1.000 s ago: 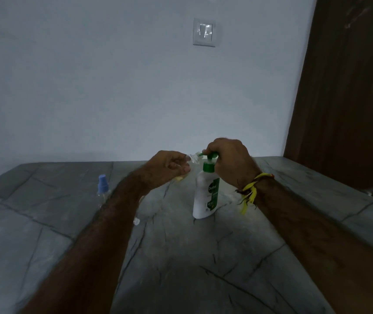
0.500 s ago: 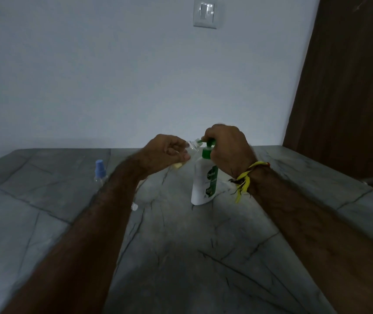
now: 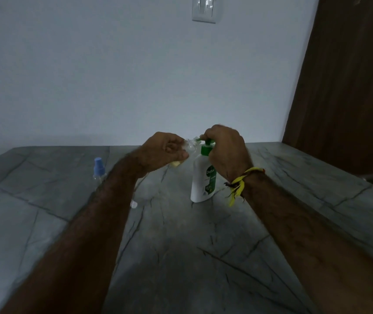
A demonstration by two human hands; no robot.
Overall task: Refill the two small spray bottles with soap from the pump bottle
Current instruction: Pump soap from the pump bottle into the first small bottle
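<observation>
The left hand [image 3: 161,150] has its fingers curled round a small clear plastic spray bottle [image 3: 190,147], tipped so its open neck points at the green nozzle just beside it; something pale yellow [image 3: 175,163] shows under the hand, at the bottle's lower end, too blurred to say whether it is soap or part of the bottle. The right hand [image 3: 225,152] sits on top of the pump bottle [image 3: 203,180], its fingers bent over the green pump head and hiding most of it; only the spout and the ribbed green collar show below them. The pump bottle is smooth white plastic with rounded shoulders and a green label, standing upright on the table [image 3: 181,257] right under the right fingers. The table is grey stone, matt, crossed with dark veins and straight seams.

Well off to the left of the left fingers stands the second spray bottle [image 3: 99,171], clear-bodied with a light blue cylindrical cap, partly hidden behind the left forearm. A small whitish piece [image 3: 133,204] lies on the stone nearer than the left fingers, beside the forearm; I cannot tell what it is. A knotted yellow thread band [image 3: 241,181] with loose ends circles the right wrist. Behind, a plain pale wall carries a white switch plate [image 3: 206,9], and dark brown wood panelling [image 3: 348,82] stands to the right.
</observation>
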